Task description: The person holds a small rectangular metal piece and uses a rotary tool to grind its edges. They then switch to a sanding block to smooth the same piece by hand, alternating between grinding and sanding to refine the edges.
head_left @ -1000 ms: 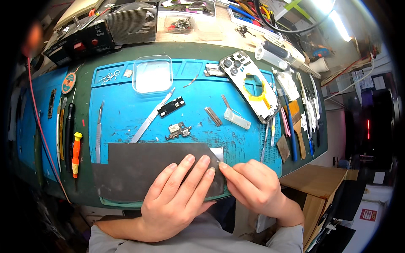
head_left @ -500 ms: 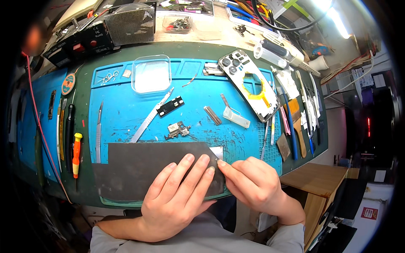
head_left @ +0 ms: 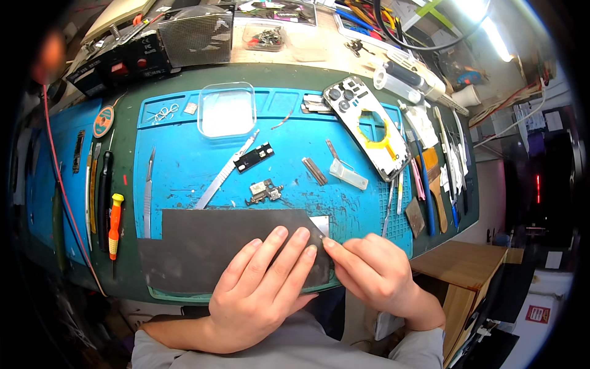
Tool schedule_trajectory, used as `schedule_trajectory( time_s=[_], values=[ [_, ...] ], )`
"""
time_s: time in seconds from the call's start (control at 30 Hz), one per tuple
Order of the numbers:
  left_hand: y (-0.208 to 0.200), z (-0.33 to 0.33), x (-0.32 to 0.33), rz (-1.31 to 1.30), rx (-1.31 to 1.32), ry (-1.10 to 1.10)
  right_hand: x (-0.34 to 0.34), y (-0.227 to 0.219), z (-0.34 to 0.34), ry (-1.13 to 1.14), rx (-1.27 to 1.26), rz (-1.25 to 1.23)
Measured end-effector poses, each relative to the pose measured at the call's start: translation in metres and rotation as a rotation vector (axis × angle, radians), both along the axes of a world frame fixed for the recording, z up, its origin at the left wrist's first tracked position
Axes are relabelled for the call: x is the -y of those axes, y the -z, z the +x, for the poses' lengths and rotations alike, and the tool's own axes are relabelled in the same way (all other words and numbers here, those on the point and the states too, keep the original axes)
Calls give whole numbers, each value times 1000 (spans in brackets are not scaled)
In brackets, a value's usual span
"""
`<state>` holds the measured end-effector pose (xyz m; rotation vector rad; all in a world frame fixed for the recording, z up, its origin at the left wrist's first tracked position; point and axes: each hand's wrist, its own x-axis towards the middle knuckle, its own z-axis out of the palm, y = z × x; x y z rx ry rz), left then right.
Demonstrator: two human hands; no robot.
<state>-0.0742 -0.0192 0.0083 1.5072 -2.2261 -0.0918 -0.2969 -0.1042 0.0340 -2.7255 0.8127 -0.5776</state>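
A dark grey flat sheet with an angled right corner lies along the near edge of the blue work mat. My left hand rests flat on it, fingers stretched out and slightly apart. At the sheet's slanted right edge, my right hand is closed in a pinch. A tiny shiny tip shows by those fingertips, but what they hold is mostly hidden. Just beyond the slanted edge, a small silvery-white piece pokes out from beside the sheet.
Beyond the sheet lie a small metal part, a black rectangular plate, tweezers and a clear plastic box. An opened phone body lies at the far right, brushes beside it. An orange-yellow screwdriver lies left.
The whole view has shifted slightly. Both hands keep nearly the same place and pose on the sheet.
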Motion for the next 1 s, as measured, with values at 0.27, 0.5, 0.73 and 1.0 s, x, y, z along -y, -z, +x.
schedule_trajectory(
  time_s=[0.27,0.5,0.73,1.0],
  values=[
    [-1,-1,0,12,-27,8,-7,-3,-6,11,-24,34],
    [-1,0,0,15,-13,24,-3,0,-4,-4,8,42],
    [-1,-1,1,4,-13,6,0,-1,-3,-14,15,49],
    [0,-1,0,-3,-15,-1,-7,1,-5,15,29,43]
  ],
)
